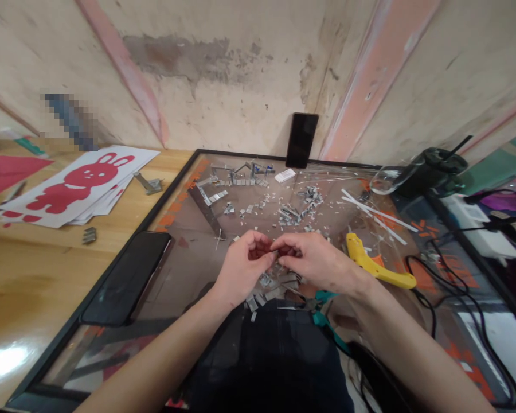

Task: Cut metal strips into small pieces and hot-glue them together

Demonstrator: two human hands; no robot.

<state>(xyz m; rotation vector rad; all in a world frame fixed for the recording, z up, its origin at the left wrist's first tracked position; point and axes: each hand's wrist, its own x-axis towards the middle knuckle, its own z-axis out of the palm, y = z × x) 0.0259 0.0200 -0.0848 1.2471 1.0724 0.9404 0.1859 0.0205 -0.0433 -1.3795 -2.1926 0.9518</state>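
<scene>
My left hand (244, 268) and my right hand (316, 261) meet over the middle of a glass-topped board (124, 350) with a black frame. Both hands are closed in a pinch on a small dark red piece (279, 250) held between their fingertips. Directly below the hands lies a heap of small silver-grey cut strips (272, 287). Scissors with teal handles (324, 307) lie just under my right wrist. More grey scraps (292, 212) are scattered beyond the hands.
A yellow glue gun (376, 265) lies right of my hands, its black cable looping further right. One black phone (126, 278) lies on the board's left edge, another (301, 140) leans on the wall. Paper sheets with red rabbit shapes (75, 186) lie on the wooden table (34, 269).
</scene>
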